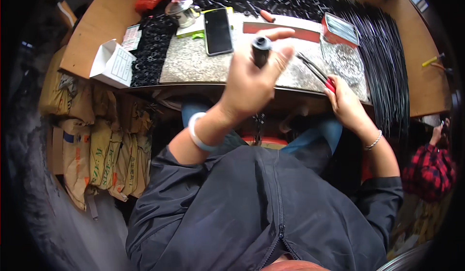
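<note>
Clasping a black cylinder (260, 56) in the left hand (249, 77), with a red-handled tool (316, 71) pinched in the right hand (346, 101)

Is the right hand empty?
No, the right hand holds a red-handled tool, its dark end pointing away from the palm.

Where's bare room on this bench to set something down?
On the near side of the pale board, between black parts at left and phone; a smaller patch between left hand and red-handled tool. Crowded: the back heap, black rods at right.
</note>
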{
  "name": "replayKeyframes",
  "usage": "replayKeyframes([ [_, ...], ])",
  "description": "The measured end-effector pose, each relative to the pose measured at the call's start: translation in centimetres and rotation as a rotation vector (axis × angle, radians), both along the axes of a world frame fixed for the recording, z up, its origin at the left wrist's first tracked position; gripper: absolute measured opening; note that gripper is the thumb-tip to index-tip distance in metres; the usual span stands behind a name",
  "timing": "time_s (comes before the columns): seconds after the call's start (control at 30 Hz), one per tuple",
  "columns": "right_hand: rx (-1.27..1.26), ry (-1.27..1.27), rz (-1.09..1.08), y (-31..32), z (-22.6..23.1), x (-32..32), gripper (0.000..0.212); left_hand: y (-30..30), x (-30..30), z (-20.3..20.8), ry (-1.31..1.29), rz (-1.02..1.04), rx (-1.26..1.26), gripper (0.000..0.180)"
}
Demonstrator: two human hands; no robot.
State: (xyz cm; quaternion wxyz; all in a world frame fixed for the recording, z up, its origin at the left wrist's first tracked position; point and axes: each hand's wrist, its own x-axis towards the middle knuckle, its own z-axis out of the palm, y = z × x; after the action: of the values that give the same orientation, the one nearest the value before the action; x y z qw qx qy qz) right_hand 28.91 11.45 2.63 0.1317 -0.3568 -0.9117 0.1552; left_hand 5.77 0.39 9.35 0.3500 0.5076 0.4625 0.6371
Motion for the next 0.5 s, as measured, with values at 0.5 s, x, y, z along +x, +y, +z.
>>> replayKeyframes([
  [0.5,0.422,0.001,-0.010,-3.1,-2.1,-3.9,0.033,-2.9,-2.0,-12.8,0.686,0.503,0.351,0.045],
])
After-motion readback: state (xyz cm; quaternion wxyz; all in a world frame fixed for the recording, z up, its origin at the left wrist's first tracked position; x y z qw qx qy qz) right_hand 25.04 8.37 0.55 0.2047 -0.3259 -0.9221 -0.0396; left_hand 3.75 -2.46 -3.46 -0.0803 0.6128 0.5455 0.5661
